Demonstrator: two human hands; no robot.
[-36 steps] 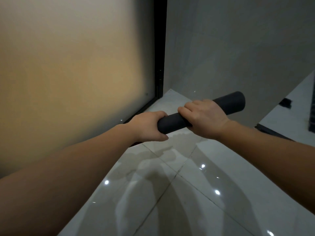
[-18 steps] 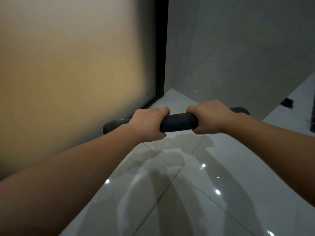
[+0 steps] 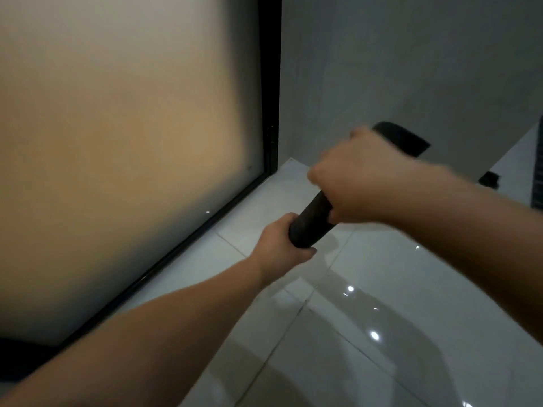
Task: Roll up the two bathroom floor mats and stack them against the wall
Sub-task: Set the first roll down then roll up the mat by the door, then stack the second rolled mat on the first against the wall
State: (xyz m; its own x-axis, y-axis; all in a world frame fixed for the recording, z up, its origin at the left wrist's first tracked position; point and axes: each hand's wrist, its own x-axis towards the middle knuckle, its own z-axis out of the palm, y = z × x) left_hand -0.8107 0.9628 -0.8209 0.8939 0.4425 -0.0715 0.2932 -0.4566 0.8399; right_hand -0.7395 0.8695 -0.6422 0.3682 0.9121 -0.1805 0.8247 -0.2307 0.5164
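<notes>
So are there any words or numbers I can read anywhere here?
None. The dark rolled mat, held in the left hand and right hand, is plain. The frosted glass panel, grey wall and white floor tiles carry no writing.

On my feed I see a frosted glass panel [image 3: 117, 157] filling the left side, glowing warm amber, edged by a black frame [image 3: 269, 83]. A plain grey wall [image 3: 411, 54] meets it at the corner. Below lies a glossy white tiled floor [image 3: 382, 333] with bright light reflections. 1 small dark object [image 3: 490, 181] sits far right, too blurred to identify.
</notes>
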